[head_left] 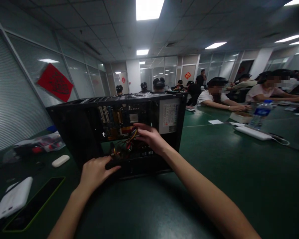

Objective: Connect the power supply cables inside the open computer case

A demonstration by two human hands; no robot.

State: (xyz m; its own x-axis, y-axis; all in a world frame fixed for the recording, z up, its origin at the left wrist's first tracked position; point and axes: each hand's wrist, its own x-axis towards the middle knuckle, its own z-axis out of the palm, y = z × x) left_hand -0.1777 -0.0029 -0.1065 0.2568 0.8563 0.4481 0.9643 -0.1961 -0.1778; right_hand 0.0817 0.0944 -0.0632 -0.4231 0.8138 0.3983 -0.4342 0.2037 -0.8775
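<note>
A black computer case (69, 126) stands on the green table with its side open towards me. Inside are a motherboard (134, 118) with card slots and, at the upper right, a grey power supply (169, 116) with a label. My left hand (96, 171) grips the case's lower front edge, thumb outside and fingers reaching over it. My right hand (151, 137) reaches into the opening, with thumb and fingers closed on a bundle of coloured cables (131, 141). The tips of those fingers are partly hidden, and any plug in them cannot be made out.
Left of the case lie a white earbud case (60, 161), plastic bags (49, 141), a white phone-like device (15, 199) and a green-edged black strip (37, 202). To the right are a water bottle (261, 114), a white power strip (252, 132) and paper (215, 121). Several people sit beyond.
</note>
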